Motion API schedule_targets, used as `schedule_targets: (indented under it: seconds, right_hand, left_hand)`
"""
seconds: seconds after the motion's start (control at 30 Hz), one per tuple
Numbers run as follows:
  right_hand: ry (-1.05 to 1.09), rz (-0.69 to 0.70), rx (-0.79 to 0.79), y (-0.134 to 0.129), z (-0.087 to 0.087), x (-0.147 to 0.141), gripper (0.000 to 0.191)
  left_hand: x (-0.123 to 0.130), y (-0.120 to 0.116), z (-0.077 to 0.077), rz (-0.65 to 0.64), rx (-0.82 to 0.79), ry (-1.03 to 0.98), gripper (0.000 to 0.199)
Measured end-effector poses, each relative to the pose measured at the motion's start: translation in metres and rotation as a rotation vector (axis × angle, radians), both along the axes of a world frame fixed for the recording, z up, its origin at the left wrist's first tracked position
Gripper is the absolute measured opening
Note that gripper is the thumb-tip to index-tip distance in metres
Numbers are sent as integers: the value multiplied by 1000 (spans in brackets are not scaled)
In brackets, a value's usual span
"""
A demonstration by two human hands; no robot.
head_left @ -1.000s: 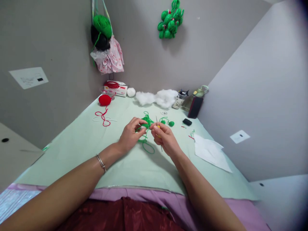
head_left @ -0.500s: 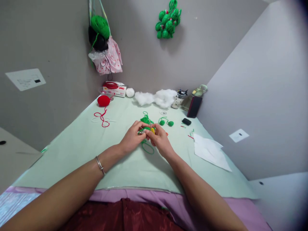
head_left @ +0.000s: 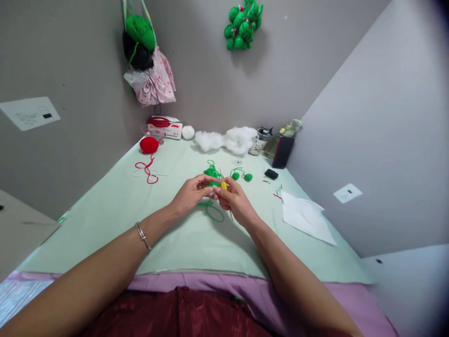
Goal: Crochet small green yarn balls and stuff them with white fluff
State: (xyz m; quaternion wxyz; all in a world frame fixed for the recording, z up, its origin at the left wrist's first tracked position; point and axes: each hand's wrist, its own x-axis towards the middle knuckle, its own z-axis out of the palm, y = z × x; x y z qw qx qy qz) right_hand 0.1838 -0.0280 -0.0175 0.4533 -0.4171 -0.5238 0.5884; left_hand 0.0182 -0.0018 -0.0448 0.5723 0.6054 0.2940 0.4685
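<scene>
My left hand (head_left: 192, 191) is closed round a small green crocheted piece (head_left: 213, 184), which shows a bit of white at its near side. Between the fingers of my right hand (head_left: 234, 196) is a crochet hook (head_left: 224, 186) with a yellow grip; its thin shaft points away from me. The fingertips of both hands meet at the crocheted piece and partly hide it. Green yarn (head_left: 215, 214) loops on the table below my hands. Just beyond them lies a tangle of green yarn (head_left: 210, 172).
Two small green balls (head_left: 242, 176) lie right of the yarn. White stuffing (head_left: 226, 140) sits along the back, near a cup of pens (head_left: 258, 142) and a propped phone (head_left: 283, 152). Red yarn (head_left: 149, 145) is at left, white paper (head_left: 305, 215) at right.
The crochet hook has turned in my right hand, so its back end now shows below the fingers. My left fingers have closed in over the crocheted piece. The whole view has shifted slightly.
</scene>
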Motion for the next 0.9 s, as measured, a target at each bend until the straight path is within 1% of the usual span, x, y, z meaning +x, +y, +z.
schedule_targets:
  seconds: [0.13, 0.23, 0.33, 0.4, 0.53, 0.6, 0.73, 0.9]
  right_hand:
    - [-37, 25, 33, -1, 2, 3, 26]
    - [-79, 65, 95, 0, 3, 9, 28]
    - [-128, 20, 163, 0, 6, 14, 30]
    - [-162, 12, 171, -2, 7, 16, 28]
    - [-246, 117, 145, -7, 9, 14, 27]
    - [-254, 171, 127, -8, 8, 13, 25]
    - [-174, 255, 49, -5, 4, 12, 25]
    - [-35, 263, -113, -1, 6, 13, 25]
  left_hand:
    - [2, -2, -1, 36, -6, -2, 18]
    - [3, -3, 0, 64, 0, 10, 16]
    - [1, -3, 2, 96, 9, 39, 14]
    - [-1, -2, 2, 125, 15, 61, 13]
    - [-2, -2, 2, 188, 37, 98, 15]
    - [-1, -3, 2, 210, 50, 115, 16]
    - [1, -4, 0, 227, 78, 141, 17]
    - [1, -4, -2, 240, 125, 163, 18]
